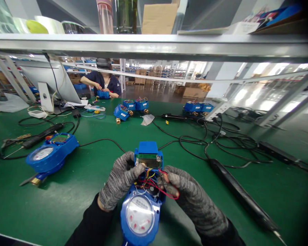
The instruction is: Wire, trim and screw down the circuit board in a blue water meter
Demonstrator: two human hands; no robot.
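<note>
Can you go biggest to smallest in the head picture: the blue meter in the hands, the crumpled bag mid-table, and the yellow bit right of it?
1. Blue meter, which is also nearest the camera
2. Crumpled bag
3. Yellow bit

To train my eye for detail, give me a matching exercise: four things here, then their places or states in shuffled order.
1. Left hand
2. Right hand
3. Monitor
4. Pink-topped bottle

A. On the upper shelf
B. Fingers at the red wire
C. Tilted, far left
D. Gripping the open blue housing from the left

1-D, 2-B, 3-C, 4-A
</note>
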